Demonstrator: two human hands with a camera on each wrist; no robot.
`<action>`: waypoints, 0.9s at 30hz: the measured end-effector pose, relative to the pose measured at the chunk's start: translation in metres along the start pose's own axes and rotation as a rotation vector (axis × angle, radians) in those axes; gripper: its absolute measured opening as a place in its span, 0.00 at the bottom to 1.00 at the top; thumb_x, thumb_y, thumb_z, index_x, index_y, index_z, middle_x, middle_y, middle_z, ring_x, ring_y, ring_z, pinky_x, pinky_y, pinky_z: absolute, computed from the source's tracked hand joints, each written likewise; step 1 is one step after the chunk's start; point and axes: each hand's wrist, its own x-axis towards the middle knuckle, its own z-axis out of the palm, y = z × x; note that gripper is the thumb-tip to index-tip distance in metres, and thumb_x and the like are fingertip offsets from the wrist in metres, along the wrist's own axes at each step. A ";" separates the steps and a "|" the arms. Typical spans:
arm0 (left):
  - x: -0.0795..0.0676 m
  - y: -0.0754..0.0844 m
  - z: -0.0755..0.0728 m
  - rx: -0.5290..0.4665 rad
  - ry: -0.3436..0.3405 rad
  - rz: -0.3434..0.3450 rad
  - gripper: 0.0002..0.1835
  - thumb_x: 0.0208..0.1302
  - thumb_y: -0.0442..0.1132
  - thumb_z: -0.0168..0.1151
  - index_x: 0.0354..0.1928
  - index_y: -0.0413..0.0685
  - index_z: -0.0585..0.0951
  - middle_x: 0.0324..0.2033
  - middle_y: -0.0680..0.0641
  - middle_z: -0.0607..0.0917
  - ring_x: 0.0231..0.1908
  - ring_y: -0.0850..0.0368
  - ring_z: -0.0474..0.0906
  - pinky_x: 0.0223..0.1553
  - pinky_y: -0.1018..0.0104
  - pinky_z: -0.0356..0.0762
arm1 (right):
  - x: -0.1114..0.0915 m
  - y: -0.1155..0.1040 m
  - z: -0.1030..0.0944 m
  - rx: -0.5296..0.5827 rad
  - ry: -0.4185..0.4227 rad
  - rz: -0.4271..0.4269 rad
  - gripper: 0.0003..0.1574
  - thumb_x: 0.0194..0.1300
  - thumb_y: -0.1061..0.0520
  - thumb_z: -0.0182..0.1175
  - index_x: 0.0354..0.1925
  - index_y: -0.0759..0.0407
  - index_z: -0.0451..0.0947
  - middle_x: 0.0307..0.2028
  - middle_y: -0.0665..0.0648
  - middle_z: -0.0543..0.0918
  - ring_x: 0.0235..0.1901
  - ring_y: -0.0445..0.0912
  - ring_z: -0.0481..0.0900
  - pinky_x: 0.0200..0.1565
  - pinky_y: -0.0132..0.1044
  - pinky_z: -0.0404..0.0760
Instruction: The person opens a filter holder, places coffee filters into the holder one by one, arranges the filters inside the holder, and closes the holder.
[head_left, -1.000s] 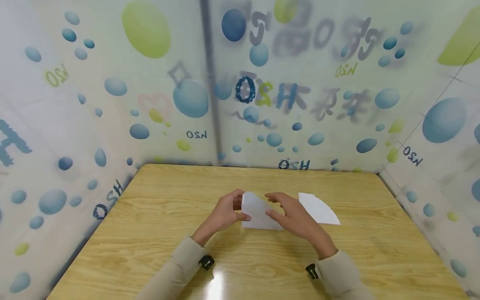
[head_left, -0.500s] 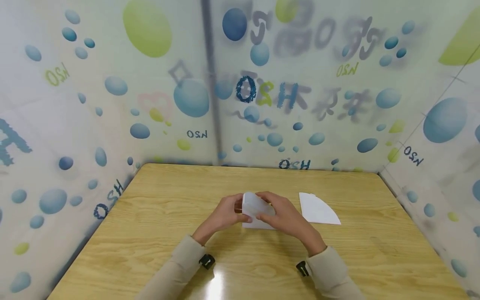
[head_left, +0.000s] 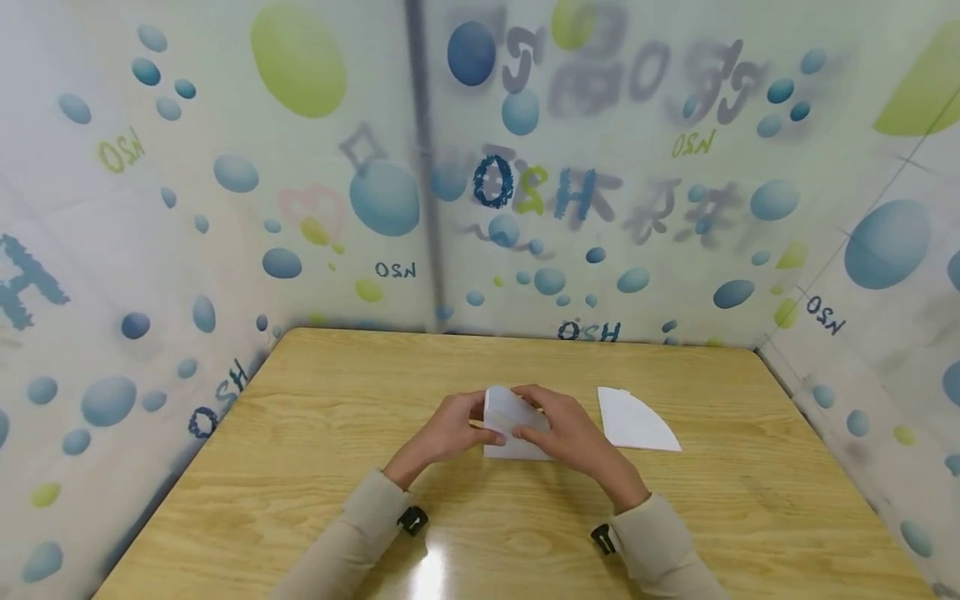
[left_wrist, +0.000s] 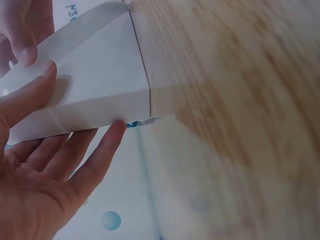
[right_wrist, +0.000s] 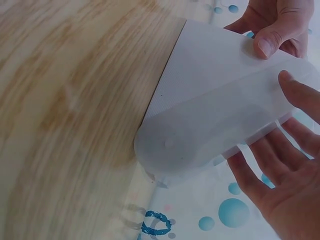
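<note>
A white wedge-shaped case (head_left: 517, 446) with a finely ribbed face and a frosted, rounded translucent band (right_wrist: 200, 125) stands on the table between both hands. My left hand (head_left: 453, 427) grips its left side, thumb on the front face, fingers behind. From the right, my right hand (head_left: 566, 425) grips it over the frosted band, with the thumb in front and the fingers around the back. In the left wrist view, the left fingers (left_wrist: 95, 165) lie along the case's narrow side. Whatever the case contains is hidden.
Right of the hands, a white fan-shaped paper (head_left: 637, 421), like a coffee filter, lies flat on the wooden table (head_left: 337, 392). Walls (head_left: 600, 275) patterned with blue and green dots enclose the table at the back and sides.
My right hand has come left and its thumb and fingers have closed on the case. During the last half second both hands stay nearly still. The left hand keeps its grip.
</note>
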 end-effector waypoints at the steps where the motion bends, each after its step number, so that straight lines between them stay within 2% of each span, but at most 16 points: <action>1: 0.000 0.000 0.000 0.006 0.001 0.001 0.26 0.63 0.37 0.74 0.62 0.43 0.80 0.51 0.43 0.88 0.50 0.47 0.88 0.44 0.64 0.87 | 0.000 0.000 0.000 -0.003 0.000 0.000 0.32 0.66 0.56 0.72 0.66 0.56 0.76 0.57 0.57 0.86 0.53 0.51 0.85 0.53 0.50 0.86; 10: 0.002 0.000 0.001 0.038 0.005 0.020 0.25 0.64 0.36 0.74 0.62 0.42 0.80 0.52 0.43 0.88 0.51 0.48 0.88 0.48 0.62 0.87 | 0.002 0.002 0.002 -0.031 0.019 -0.003 0.31 0.64 0.57 0.74 0.63 0.57 0.78 0.58 0.57 0.86 0.52 0.50 0.85 0.53 0.48 0.86; 15: -0.001 0.000 0.000 0.052 0.002 0.004 0.26 0.63 0.36 0.74 0.63 0.44 0.80 0.51 0.44 0.89 0.50 0.50 0.88 0.48 0.60 0.87 | 0.002 0.002 0.004 -0.021 0.010 -0.016 0.31 0.64 0.57 0.73 0.63 0.58 0.77 0.58 0.57 0.86 0.53 0.50 0.85 0.53 0.49 0.86; 21: 0.000 -0.001 -0.001 0.066 0.003 0.036 0.26 0.64 0.36 0.74 0.64 0.46 0.79 0.52 0.46 0.89 0.50 0.52 0.88 0.48 0.62 0.87 | 0.003 0.001 0.003 -0.038 0.016 -0.020 0.30 0.66 0.56 0.72 0.64 0.59 0.77 0.58 0.58 0.86 0.53 0.51 0.85 0.54 0.51 0.86; 27: -0.001 -0.002 -0.001 0.067 -0.004 0.032 0.27 0.64 0.36 0.74 0.65 0.47 0.79 0.51 0.46 0.89 0.50 0.53 0.88 0.48 0.63 0.87 | 0.002 0.001 0.001 -0.040 0.016 -0.016 0.31 0.66 0.55 0.72 0.64 0.58 0.77 0.58 0.58 0.85 0.54 0.51 0.85 0.54 0.51 0.86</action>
